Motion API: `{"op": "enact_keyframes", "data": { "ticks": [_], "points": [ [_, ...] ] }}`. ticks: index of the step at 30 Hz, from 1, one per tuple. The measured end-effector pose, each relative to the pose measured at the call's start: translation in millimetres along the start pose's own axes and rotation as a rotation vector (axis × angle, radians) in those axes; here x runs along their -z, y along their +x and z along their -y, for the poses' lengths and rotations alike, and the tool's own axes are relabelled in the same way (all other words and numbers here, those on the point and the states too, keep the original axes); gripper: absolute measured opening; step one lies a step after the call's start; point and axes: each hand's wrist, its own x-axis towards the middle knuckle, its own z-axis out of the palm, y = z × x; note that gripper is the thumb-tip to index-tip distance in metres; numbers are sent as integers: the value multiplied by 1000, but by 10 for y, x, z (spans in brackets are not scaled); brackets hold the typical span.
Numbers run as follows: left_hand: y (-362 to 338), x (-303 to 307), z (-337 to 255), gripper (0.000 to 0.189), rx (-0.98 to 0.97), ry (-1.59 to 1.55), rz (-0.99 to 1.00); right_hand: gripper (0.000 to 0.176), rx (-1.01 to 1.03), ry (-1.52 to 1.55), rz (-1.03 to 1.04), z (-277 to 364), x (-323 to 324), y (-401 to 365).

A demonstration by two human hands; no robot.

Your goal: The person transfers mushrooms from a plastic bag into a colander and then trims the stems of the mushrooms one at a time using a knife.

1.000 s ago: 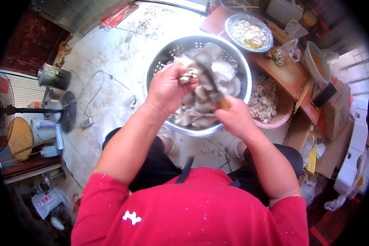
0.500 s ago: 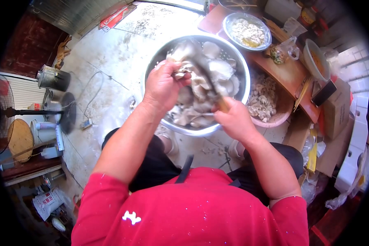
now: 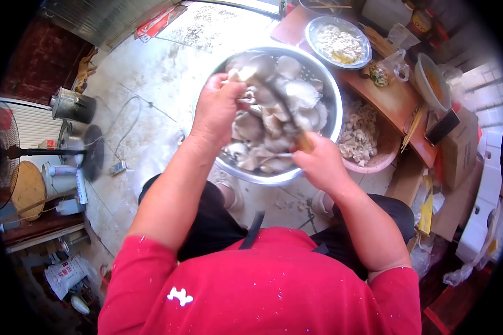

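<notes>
- Left grip (image 3: 216, 109): pinching mushrooms (image 3: 259, 64), seemingly light, soft, tear-prone; stems probably offering best hold.
- Right grip (image 3: 321, 162): clasping knife (image 3: 305, 143) by handle.
- Colander (image 3: 267, 179): holding more mushrooms.

Over on the left we have a fan (image 3: 4, 142) on a dark pole, a metal pot (image 3: 74, 106) just beyond, a round wooden board (image 3: 28, 190) nearby, and a cable (image 3: 133, 125) snaking across the tiled floor (image 3: 156, 67). Up top, red packaging (image 3: 155, 23)! Across to the right, the table (image 3: 383, 95) carries a knotted plastic bag (image 3: 381, 76) and thin sticks (image 3: 412, 127), a cardboard box (image 3: 461, 149) alongside.
</notes>
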Motion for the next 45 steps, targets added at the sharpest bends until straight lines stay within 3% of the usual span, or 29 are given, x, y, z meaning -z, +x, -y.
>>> {"op": "enact_keyframes", "data": {
  "ticks": [2,4,5,7,14,16,23,31,33,34,36,39,41,43,45],
  "points": [
    [13,8,0,18,-45,149,-13,20,7,19,-3,-4,3,2],
    [36,59,39,22,-355,650,-72,20,-15,13,3,11,7,4],
    [40,81,45,22,-355,650,-72,20,-15,13,3,9,5,2],
    [38,113,43,26,-757,1062,-144,19,-23,11,-19,-5,-5,2],
    [20,108,-32,29,-779,1039,-178,18,-40,99,-43,5,8,-27],
    [7,85,-14,30,-831,1091,-137,18,78,114,-84,-28,-29,-40],
    [-27,21,27,32,-892,1068,-40,18,52,156,-61,-45,-33,-8],
    [38,82,-10,25,-672,973,-193,15,-73,138,-70,-64,0,-19],
    [17,59,-41,23,-427,749,-116,14,-46,161,-114,-79,-25,-5],
    [14,57,-38,23,-425,748,-114,14,-20,185,-161,-87,-27,0],
    [-3,40,-22,23,-201,449,14,14,21,213,-204,-41,7,18],
    [-114,-58,-6,24,-33,296,135,15,86,258,-288,4,61,87],
    [-198,-117,49,24,12,284,203,16,289,150,-427,70,118,106],
    [-268,-157,120,28,-16,342,355,17,323,105,-474,89,170,133],
    [-351,-225,146,24,-17,386,421,18,499,-170,-571,100,233,142]
  ]
}}
